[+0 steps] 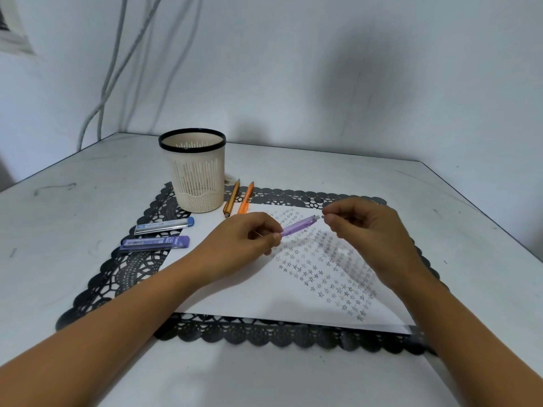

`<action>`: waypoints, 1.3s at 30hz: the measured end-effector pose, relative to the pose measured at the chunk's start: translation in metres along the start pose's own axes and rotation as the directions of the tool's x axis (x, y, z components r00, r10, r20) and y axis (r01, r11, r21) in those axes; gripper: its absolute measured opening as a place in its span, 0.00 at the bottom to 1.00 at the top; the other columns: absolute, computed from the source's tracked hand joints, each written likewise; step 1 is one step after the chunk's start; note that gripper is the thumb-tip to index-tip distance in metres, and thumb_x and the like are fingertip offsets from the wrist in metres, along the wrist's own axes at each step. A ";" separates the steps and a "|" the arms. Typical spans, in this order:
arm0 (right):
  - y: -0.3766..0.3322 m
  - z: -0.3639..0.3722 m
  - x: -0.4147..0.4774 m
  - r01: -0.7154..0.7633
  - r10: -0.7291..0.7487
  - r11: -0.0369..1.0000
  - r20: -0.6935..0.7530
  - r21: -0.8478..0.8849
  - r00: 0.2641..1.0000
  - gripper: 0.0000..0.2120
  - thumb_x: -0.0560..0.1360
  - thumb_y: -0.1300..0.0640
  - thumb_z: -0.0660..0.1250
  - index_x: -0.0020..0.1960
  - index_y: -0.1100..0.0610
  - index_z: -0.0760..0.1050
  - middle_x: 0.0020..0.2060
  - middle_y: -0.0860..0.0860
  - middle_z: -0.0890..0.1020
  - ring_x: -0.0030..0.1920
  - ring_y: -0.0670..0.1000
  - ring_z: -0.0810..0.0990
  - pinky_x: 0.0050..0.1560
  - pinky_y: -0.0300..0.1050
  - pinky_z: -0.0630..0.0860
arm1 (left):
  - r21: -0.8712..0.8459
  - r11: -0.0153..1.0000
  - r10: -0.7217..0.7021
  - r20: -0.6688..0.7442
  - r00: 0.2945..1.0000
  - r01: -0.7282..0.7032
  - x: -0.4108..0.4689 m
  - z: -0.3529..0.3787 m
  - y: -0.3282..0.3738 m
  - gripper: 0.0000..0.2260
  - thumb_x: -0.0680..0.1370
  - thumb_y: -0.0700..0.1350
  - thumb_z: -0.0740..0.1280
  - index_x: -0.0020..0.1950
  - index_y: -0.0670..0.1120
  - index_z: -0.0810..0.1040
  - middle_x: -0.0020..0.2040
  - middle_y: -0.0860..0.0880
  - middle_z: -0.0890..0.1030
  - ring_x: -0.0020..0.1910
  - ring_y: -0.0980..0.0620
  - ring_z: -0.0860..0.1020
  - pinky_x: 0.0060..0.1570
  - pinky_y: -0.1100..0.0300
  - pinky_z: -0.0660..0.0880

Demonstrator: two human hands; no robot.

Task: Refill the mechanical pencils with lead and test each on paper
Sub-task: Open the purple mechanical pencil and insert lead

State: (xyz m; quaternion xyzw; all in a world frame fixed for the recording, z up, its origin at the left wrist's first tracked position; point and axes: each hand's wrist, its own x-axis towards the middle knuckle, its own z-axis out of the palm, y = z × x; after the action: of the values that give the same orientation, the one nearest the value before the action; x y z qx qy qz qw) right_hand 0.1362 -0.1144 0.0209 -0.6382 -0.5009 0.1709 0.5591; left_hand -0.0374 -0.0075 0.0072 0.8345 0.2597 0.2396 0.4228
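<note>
The left hand point(244, 239) and right hand point(364, 227) are bare, forearms point(123, 327) likewise (uncovered as far as visible).

One wide-angle camera, worn on the person's head, looks forward and down across the pale grey tabletop point(293, 171) to the white wall point(264, 69) behind. It sits close: the left forearm point(102, 327) and right forearm point(470, 324) enter from the bottom corners, and the white star-marked paper sheet point(249, 289) fills mid-frame.
</note>
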 end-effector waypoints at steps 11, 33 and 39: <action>-0.003 0.001 -0.002 0.012 -0.011 0.997 0.003 -0.071 1.000 0.08 0.72 0.61 0.70 0.42 0.48 0.80 0.39 0.44 0.83 0.39 0.41 0.79 0.42 0.32 0.77 | 0.016 1.000 0.021 0.004 1.000 -0.021 -0.001 0.000 0.000 0.06 0.76 0.44 0.65 0.45 0.56 0.76 0.41 0.56 0.80 0.39 0.60 0.79 0.42 0.68 0.72; -0.002 0.010 -0.004 -0.073 0.073 0.987 0.006 0.145 0.997 0.10 0.70 0.62 0.70 0.38 0.47 0.82 0.33 0.49 0.84 0.37 0.48 0.81 0.45 0.43 0.81 | 0.109 0.993 0.060 -0.052 0.997 -0.054 -0.002 0.001 -0.001 0.05 0.76 0.45 0.66 0.46 0.56 0.76 0.38 0.59 0.78 0.40 0.61 0.77 0.41 0.72 0.69; -0.002 0.014 -0.007 -0.079 0.075 0.978 0.025 0.195 0.997 0.08 0.70 0.60 0.70 0.45 0.48 0.81 0.38 0.50 0.84 0.41 0.48 0.82 0.45 0.41 0.80 | 0.044 0.998 0.046 -0.056 0.997 -0.043 -0.001 0.002 0.000 0.06 0.76 0.44 0.66 0.44 0.57 0.75 0.37 0.54 0.80 0.36 0.60 0.78 0.41 0.69 0.72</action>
State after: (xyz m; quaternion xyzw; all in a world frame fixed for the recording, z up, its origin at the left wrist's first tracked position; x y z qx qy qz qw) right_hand 0.1216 -0.1130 0.0161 -0.5974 -0.4615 0.2466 0.6077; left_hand -0.0370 -0.0092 0.0058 0.8418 0.2581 0.2672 0.3916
